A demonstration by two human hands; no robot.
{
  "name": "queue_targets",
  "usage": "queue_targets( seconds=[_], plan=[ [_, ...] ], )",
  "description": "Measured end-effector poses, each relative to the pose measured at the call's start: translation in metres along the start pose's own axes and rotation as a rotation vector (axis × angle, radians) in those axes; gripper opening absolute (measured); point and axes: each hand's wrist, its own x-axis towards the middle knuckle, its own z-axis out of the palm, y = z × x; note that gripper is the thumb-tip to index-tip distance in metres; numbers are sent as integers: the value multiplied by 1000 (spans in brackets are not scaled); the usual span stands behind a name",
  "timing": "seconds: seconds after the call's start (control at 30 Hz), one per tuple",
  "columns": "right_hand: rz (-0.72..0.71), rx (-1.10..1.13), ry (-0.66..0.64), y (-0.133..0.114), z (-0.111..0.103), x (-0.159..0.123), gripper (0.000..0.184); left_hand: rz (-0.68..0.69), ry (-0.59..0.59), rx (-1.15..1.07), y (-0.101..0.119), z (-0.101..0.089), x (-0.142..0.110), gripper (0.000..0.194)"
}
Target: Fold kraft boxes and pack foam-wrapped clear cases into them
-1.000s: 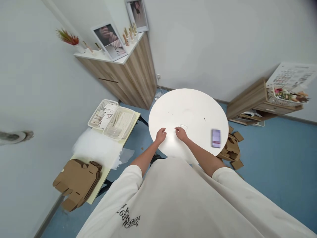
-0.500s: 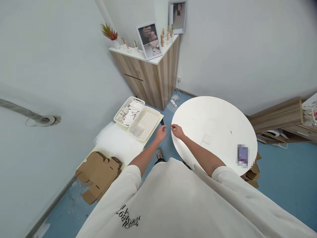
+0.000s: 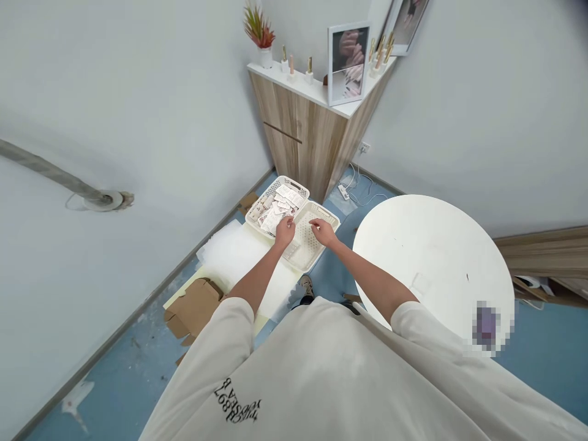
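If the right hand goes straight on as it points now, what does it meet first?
The right hand would probably meet the rim of the basket holding papers, unless it passes above: depth is unclear.

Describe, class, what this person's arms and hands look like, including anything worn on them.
The off-white shirt has short, loose sleeves and black lettering on the left side of its front. The left hand and right hand are bare, with no gloves or watch visible.
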Motion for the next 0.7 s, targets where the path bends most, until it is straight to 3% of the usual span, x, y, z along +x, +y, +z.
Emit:
queue_targets(
  seconds=[0.2, 0.47, 0.7],
  plan=[
    [-11, -24, -43, -21, 10, 39, 28, -117, 62, 102, -18, -22, 51, 25],
    [-25, -26, -66, -26, 15, 68, 28, -285, 132, 241, -31, -29, 101, 28],
    [-40, 7, -84, -25, 25, 81, 29, -45, 173, 517, -36, -45, 104, 35]
  ],
)
